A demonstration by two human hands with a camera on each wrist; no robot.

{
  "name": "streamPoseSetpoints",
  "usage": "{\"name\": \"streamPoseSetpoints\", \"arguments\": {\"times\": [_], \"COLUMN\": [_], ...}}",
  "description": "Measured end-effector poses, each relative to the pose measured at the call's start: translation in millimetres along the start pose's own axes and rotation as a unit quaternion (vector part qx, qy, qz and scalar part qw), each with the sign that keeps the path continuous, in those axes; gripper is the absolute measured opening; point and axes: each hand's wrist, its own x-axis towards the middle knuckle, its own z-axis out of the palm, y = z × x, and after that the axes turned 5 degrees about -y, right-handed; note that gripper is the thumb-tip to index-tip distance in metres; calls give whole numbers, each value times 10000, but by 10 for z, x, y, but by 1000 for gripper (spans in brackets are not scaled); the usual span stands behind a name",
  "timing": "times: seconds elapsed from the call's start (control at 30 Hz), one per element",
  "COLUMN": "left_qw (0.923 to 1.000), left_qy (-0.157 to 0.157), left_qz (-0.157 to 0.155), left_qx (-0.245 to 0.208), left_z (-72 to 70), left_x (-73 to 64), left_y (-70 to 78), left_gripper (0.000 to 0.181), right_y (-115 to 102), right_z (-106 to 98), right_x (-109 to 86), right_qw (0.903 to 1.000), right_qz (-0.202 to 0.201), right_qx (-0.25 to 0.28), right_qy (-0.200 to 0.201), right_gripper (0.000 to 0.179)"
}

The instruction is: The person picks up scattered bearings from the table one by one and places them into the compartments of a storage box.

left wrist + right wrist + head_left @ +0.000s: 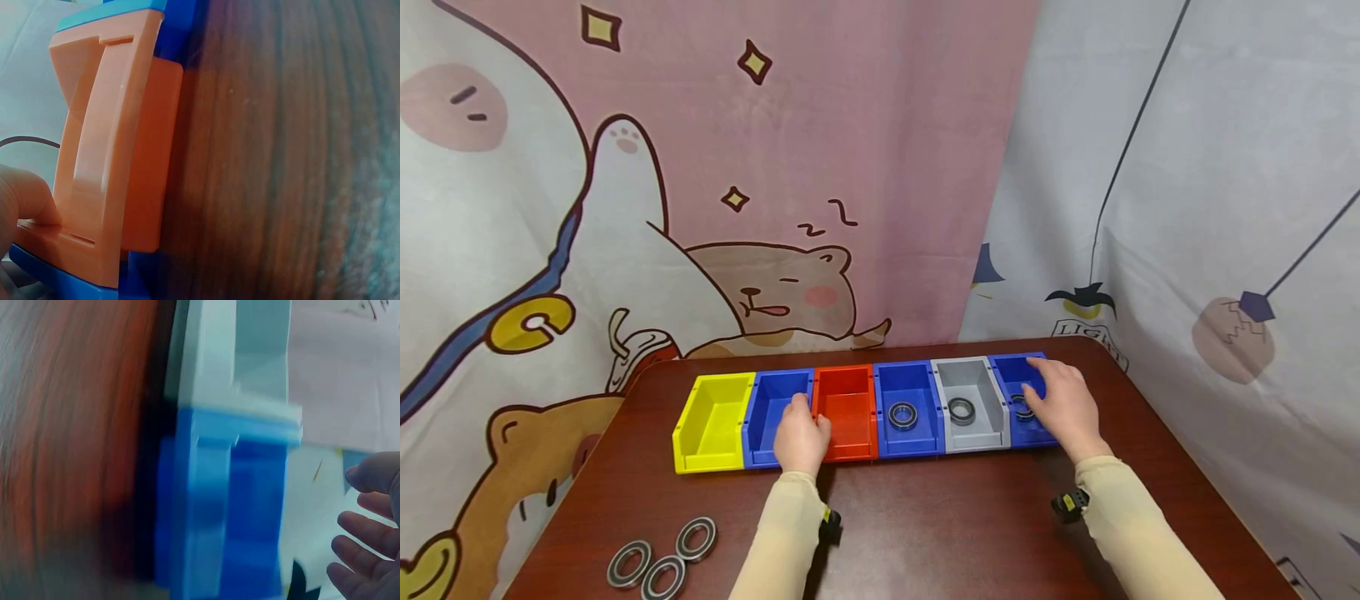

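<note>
A row of joined plastic bins runs across the table. My left hand (802,437) straddles the side walls where the second bin from the left, a blue bin (765,412), meets the red bin (847,408). In the left wrist view its thumb (37,200) bends over the wall into the red bin, with fingers on the blue side. My right hand (1066,408) hovers over the rightmost blue bin (1011,372), fingers spread and holding nothing. A ball bearing (1021,407) lies in that bin, partly hidden by the hand.
Bearings also lie in the middle blue bin (902,415) and the grey bin (961,411). Leftmost stands a yellow bin (718,417). Three larger bearings (697,539) rest on the brown table (940,525) at front left. A printed curtain (925,167) hangs behind.
</note>
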Motion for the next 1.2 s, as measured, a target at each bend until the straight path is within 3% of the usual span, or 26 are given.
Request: {"name": "streamPoseSetpoints", "arguments": {"times": [0.2,0.5,0.67,0.97,1.2], "left_qw": [10000,10000,9998,10000,9999], "left_qy": [-46,-54,-161,-21,-115], "left_qz": [-14,-31,-82,-16,-35], "left_qx": [-10,-40,-62,-74,-98], "left_z": [5,9,-6,17,8], "left_x": [1,9,13,10,14], "left_y": [-11,-7,-6,-31,-30], "left_gripper": [36,37,38,37,38], "right_y": [232,417,466,518,510], "right_z": [-4,63,65,70,94], "right_x": [-37,-23,-22,-41,-46], "right_qw": [9994,9898,9842,9862,9843], "right_qz": [329,764,910,907,990], "right_qx": [-45,97,132,93,142], "right_qy": [-46,-1199,-1512,-1384,-1456], "right_gripper": [53,72,71,57,54]}}
